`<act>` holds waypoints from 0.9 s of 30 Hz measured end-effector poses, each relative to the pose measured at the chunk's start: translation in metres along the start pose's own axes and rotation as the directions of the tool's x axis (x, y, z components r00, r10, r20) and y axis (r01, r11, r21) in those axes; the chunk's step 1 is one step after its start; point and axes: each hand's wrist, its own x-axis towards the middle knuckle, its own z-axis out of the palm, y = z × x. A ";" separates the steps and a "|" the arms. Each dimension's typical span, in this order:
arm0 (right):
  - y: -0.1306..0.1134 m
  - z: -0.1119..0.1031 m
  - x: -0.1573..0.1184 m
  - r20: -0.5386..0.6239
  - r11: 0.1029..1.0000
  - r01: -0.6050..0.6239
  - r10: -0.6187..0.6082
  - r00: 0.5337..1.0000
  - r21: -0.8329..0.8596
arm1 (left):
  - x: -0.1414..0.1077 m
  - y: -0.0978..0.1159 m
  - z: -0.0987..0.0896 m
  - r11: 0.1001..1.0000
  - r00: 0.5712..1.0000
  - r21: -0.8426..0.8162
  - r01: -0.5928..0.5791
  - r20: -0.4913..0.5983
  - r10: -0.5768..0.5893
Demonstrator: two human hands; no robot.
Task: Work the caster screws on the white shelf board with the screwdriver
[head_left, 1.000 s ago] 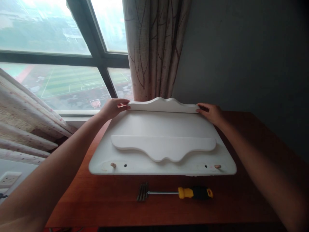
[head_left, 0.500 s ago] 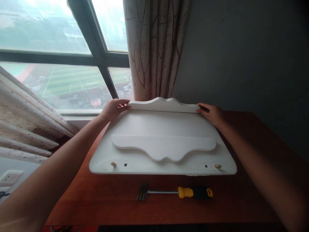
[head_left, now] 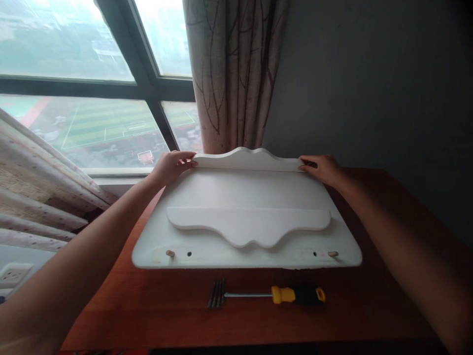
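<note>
A white wavy-edged board [head_left: 246, 160] stands upright along the far edge of a white panel [head_left: 236, 190]. My left hand [head_left: 172, 167] pinches its left end between thumb and fingers. At the right end, my right hand [head_left: 323, 167] has the same kind of pinch. A second wavy board [head_left: 249, 222] lies flat on the panel, its curved side facing me. Near the panel's front edge, a wooden dowel [head_left: 170, 253] sticks up at the left and another dowel [head_left: 333, 254] at the right, each beside a dark hole.
On the brown table [head_left: 148, 305], in front of the panel, lies a yellow-and-black screwdriver [head_left: 283, 294]. Several screws [head_left: 216, 294] are lined up at its tip. Behind are a curtain [head_left: 236, 74] and a window [head_left: 103, 123]. A socket [head_left: 15, 274] is at the left.
The view has shifted slightly, so everything sits a little further left. Both hands keep their hold on the upright board, which seems to stay in place on the panel.
</note>
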 end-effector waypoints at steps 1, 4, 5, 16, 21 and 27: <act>0.000 0.001 -0.001 -0.002 1.000 0.002 -0.002 1.000 -0.002 | 0.000 0.000 0.000 1.000 1.000 0.001 0.001 0.004 -0.001; 0.000 0.002 -0.004 -0.018 1.000 0.001 -0.001 1.000 0.000 | 0.000 0.001 -0.001 1.000 1.000 0.002 0.010 0.020 -0.010; 0.000 0.003 -0.005 -0.022 1.000 -0.002 0.002 1.000 0.005 | 0.000 0.002 -0.001 1.000 1.000 0.001 0.013 0.028 -0.013; -0.008 0.009 -0.036 -0.127 0.998 0.056 -0.057 0.990 -0.009 | 0.000 0.014 -0.007 0.999 0.988 0.046 0.028 0.152 -0.034; -0.022 -0.014 -0.094 -0.145 0.996 0.094 -0.091 0.985 0.009 | -0.026 0.033 -0.020 0.995 0.998 0.096 0.005 0.063 -0.011; -0.036 -0.033 -0.161 -0.128 0.990 0.131 -0.136 0.982 -0.042 | -0.083 0.074 -0.053 0.993 0.989 0.111 -0.041 0.142 0.025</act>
